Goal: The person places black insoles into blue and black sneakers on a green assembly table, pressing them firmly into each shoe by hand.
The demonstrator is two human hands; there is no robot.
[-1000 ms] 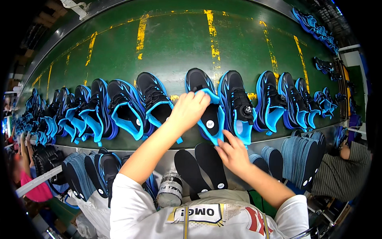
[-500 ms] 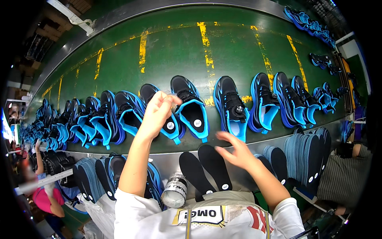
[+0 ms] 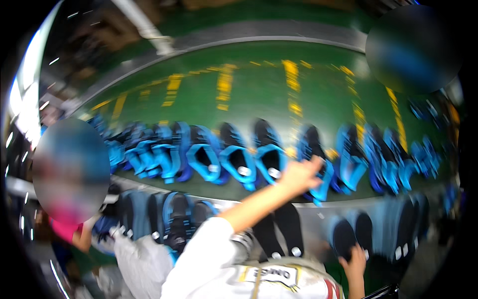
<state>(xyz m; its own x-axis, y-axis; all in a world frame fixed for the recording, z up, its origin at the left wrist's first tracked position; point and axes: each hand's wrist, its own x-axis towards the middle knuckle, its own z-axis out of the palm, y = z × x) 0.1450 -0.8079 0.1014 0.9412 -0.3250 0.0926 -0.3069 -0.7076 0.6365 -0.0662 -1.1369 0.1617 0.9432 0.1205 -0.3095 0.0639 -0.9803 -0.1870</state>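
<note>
The left hand (image 3: 298, 175) reaches out to the near edge of the green conveyor belt (image 3: 259, 99) and rests on a black shoe with a bright blue lining (image 3: 318, 164), one of a row lying side by side across the belt; motion blur hides whether its fingers are spread or pinching. Nearer and to the right, the right hand (image 3: 354, 264) sits low by the dark flat insoles (image 3: 279, 229) stacked on the grey shelf below the belt, fingers loosely bent, its hold unclear.
</note>
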